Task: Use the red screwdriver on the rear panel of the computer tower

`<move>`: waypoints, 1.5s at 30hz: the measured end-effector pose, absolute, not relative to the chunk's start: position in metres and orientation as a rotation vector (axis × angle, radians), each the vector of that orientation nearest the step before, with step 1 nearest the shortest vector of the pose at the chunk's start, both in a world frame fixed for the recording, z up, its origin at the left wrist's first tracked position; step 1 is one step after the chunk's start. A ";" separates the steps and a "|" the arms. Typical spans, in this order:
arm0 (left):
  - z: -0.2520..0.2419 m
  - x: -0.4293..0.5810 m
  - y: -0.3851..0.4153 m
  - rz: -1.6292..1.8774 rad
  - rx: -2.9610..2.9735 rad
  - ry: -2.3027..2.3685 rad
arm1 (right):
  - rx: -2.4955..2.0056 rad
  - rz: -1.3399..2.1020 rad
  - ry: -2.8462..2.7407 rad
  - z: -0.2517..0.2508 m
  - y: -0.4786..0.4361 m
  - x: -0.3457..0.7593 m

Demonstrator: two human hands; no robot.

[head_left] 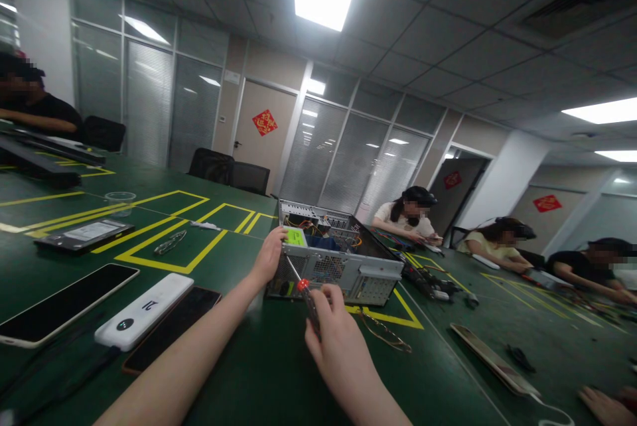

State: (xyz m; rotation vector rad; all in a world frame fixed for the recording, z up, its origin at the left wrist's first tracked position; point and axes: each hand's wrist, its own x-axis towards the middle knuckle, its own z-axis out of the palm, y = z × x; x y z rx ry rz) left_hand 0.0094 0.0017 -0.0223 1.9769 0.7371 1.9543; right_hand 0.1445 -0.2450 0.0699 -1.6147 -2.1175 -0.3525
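An open metal computer case lies on the green table in front of me, with cables and a bright green label inside. My left hand grips its near left corner, the fingertips partly hidden by the hand itself. In my right hand is a screwdriver with a red and dark handle, held in closed fingers. Its shaft slants up and left to the case's near panel, close to my left hand. Whether the tip touches a screw is too small to tell.
To the left lie a hard drive, a phone, a white power bank and a dark phone. A clear cup stands behind. Thin wires lie right of my hand. Several people sit around the table.
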 end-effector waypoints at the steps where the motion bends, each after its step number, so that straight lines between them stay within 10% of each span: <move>1: -0.022 0.009 0.002 1.954 1.976 0.737 | -1.579 -0.339 -2.161 0.070 -0.248 0.143; 45: -0.019 0.008 -0.002 1.960 2.034 0.730 | -1.274 -0.214 -1.766 0.101 -0.219 0.203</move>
